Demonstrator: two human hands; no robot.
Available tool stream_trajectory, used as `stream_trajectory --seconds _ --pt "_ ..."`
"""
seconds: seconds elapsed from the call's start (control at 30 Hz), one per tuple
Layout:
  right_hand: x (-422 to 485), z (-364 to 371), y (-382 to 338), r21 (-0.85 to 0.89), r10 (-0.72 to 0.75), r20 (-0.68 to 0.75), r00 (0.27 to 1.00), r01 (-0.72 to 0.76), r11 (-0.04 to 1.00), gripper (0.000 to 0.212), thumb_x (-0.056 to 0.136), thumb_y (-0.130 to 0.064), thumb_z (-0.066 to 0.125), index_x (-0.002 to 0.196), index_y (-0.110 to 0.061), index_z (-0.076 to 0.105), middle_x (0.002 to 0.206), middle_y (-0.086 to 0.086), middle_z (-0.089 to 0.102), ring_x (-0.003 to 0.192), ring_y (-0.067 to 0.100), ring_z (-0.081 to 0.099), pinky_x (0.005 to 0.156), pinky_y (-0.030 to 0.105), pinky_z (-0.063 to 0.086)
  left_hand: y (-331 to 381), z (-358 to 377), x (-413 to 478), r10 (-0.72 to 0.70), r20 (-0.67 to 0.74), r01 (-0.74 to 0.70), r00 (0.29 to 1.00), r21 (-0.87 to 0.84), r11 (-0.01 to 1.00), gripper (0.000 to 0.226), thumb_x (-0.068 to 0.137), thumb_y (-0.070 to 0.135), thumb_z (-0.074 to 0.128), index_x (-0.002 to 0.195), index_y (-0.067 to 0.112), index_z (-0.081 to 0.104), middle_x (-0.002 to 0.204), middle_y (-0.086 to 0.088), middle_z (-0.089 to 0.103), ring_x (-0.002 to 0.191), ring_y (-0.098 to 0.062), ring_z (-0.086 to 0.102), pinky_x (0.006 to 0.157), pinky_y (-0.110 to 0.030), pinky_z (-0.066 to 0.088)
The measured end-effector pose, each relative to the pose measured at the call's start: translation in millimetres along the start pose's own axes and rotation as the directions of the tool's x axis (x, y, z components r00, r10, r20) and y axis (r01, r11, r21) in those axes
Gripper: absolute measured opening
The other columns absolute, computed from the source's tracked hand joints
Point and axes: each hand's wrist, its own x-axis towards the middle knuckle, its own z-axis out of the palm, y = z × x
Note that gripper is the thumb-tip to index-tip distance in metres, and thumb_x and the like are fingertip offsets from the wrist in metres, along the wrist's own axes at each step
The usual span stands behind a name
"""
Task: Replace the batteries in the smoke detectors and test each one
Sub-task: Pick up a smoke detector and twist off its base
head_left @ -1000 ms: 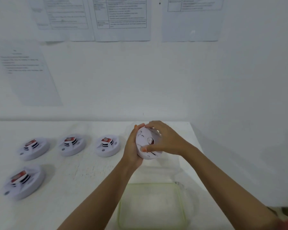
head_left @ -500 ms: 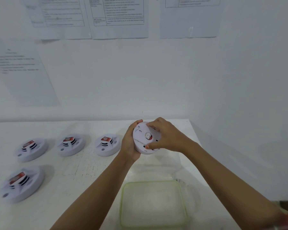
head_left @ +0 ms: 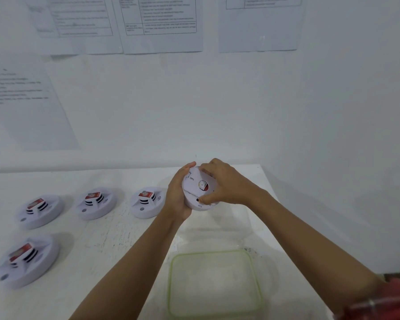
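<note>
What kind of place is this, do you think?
Probably a test or training station: printed sheets on the wall, several identical smoke detectors laid out on a white table.

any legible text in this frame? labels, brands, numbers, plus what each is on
Nothing reads clearly.
Printed sheets on the back wall: tables of text, too blurred.
Sheet on the left wall: blurred lines.
Red labels on the four table detectors: blurred.
Round sticker on the held detector: too small.
</note>
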Motion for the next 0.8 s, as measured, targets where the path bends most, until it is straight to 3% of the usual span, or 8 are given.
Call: stream_trajectory --seconds 0.27,0.33,0.5,0.6,0.8 --pt "2.7 -0.3 3.6 -0.042 -0.004 0.075 0.997 0.007 0.999 0.039 0.065 -0.023 0.078 0.087 -0.019 0.046 0.095 0.001 0.042 0.078 0.015 0.042 0.061 0.023 0.035 -4.6 -0.5 4.5 -0.087 -0.063 0.089 0.994 0.018 0.996 0.016 0.092 0.027 0.048 0.096 0.019 0.062 0.089 -0.009 0.066 0.074 -0.022 0.067 0.064 -0.029 0.055" --pt "2.6 0.2 3.8 -0.046 -0.004 0.08 0.997 0.008 0.999 0.039 0.065 -0.022 0.078 0.088 -0.019 0.047 0.095 0.0 0.042 0.078 0.015 0.042 0.06 0.022 0.034 -5.5 -0.7 5.0 -0.105 -0.071 0.107 0.992 0.018 0.994 0.019 0.092 0.027 0.05 0.104 0.016 0.059 0.093 -0.01 0.064 0.08 -0.023 0.065 0.063 -0.029 0.056" --pt "3.0 -0.3 3.2 -0.09 -0.04 0.084 0.996 0.048 0.995 0.053 0.06 -0.031 0.075 0.103 -0.009 0.055 0.099 0.002 0.045 0.083 0.016 0.044 0.064 0.025 0.037 -4.2 0.5 7.0 -0.13 -0.081 0.131 0.988 0.008 0.991 0.018 0.091 0.028 0.051 0.102 0.016 0.059 0.089 -0.009 0.065 0.075 -0.022 0.067 0.062 -0.028 0.056" --pt "2.6 -1.1 3.0 -0.089 -0.039 0.087 0.995 0.047 0.995 0.05 0.063 -0.026 0.077 0.105 -0.01 0.055 0.098 0.001 0.044 0.085 0.017 0.045 0.063 0.021 0.036 -3.3 0.9 3.7 -0.141 -0.064 0.142 0.988 0.014 0.99 0.017 0.091 0.029 0.05 0.098 0.017 0.06 0.084 -0.008 0.066 0.071 -0.021 0.068 0.064 -0.029 0.055" --pt "-1.7 -9.4 -0.6 -0.143 -0.028 0.079 0.996 0.04 0.989 0.066 0.067 -0.023 0.076 0.124 -0.013 0.046 0.112 0.004 0.046 0.099 0.019 0.049 0.081 0.028 0.045 4.0 6.7 1.9 -0.11 -0.112 0.113 0.988 0.026 0.993 0.017 0.093 0.029 0.049 0.095 0.017 0.06 0.076 -0.005 0.07 0.076 -0.021 0.066 0.068 -0.029 0.054"
